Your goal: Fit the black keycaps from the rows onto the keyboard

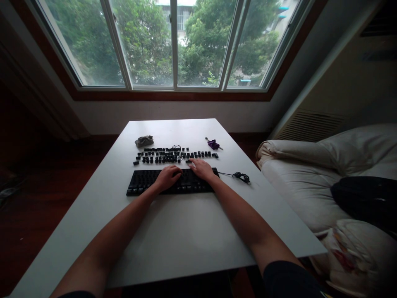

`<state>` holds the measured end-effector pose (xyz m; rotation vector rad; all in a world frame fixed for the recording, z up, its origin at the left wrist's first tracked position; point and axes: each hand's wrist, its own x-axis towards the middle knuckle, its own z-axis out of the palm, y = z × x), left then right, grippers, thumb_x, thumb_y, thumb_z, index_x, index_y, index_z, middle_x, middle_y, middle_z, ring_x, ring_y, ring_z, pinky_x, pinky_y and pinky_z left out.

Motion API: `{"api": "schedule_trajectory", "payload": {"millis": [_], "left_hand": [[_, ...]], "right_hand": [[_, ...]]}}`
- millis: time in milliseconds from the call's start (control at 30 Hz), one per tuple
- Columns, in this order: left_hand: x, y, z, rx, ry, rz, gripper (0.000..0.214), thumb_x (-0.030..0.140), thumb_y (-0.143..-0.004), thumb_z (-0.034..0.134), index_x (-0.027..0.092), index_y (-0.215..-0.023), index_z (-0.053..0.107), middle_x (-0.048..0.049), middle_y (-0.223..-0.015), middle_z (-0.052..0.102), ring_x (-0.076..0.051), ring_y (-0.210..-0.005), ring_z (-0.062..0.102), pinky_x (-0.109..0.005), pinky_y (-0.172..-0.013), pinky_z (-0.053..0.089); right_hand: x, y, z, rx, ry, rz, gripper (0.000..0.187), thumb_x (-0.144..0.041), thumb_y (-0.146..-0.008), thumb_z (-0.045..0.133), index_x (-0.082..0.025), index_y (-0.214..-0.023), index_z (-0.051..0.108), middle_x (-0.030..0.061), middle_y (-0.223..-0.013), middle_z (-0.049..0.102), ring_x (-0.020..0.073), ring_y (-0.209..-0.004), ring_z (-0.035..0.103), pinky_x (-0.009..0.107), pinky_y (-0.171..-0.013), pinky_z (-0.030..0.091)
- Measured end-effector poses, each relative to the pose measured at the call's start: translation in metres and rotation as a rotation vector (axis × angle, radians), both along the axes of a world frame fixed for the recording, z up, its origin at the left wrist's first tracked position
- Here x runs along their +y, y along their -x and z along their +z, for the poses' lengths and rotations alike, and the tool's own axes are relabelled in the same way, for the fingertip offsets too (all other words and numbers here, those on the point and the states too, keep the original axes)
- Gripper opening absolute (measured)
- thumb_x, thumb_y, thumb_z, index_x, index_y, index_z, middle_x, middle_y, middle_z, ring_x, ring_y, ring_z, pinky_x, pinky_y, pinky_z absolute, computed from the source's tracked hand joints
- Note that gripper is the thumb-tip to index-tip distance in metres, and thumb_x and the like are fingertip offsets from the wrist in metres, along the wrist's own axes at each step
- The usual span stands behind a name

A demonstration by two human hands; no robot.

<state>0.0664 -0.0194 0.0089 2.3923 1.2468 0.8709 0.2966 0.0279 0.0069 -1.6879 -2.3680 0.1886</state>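
A black computer keyboard [187, 182] lies across the white table [186, 231], its coiled cable [241, 177] resting off its right end. Beyond its far edge, small loose black keycaps [167, 159] stand in rough rows. The left hand [168, 178] bends over the middle of the keyboard, thumb and fingers close together; whether its grip has anything in it I cannot tell. The right hand [202, 168] lies over the right part of the keyboard, fingertips reaching past the far edge to the nearest row of keycaps; whether that grip is pinching one or only touching is too small to make out.

The step in hand looks like handling single keycaps between rows and keyboard, though one view does not settle whether they are being fitted or taken off. Either way, the next move seems to call for a light fingertip pinch on one cap, the left hand steadying the keyboard, and care not to knock the neighbouring caps out of line.
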Motion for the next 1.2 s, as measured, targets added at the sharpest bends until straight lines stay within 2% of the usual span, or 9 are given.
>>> {"api": "schedule_trajectory", "payload": {"millis": [1200], "left_hand": [[-0.0011,0.0005,0.0007,0.014,-0.001,0.0,0.017,0.028,-0.092,0.058,0.023,-0.1,0.073,-0.0054,-0.099,0.069,-0.021,-0.094,0.063,-0.034,-0.088,0.049]], "right_hand": [[-0.0005,0.0006,-0.0004,0.032,-0.011,-0.001,0.044,-0.047,-0.102,0.042,-0.026,-0.139,0.053,0.0084,-0.131,0.064,0.0234,-0.12,0.058,0.033,-0.098,0.042]]}}
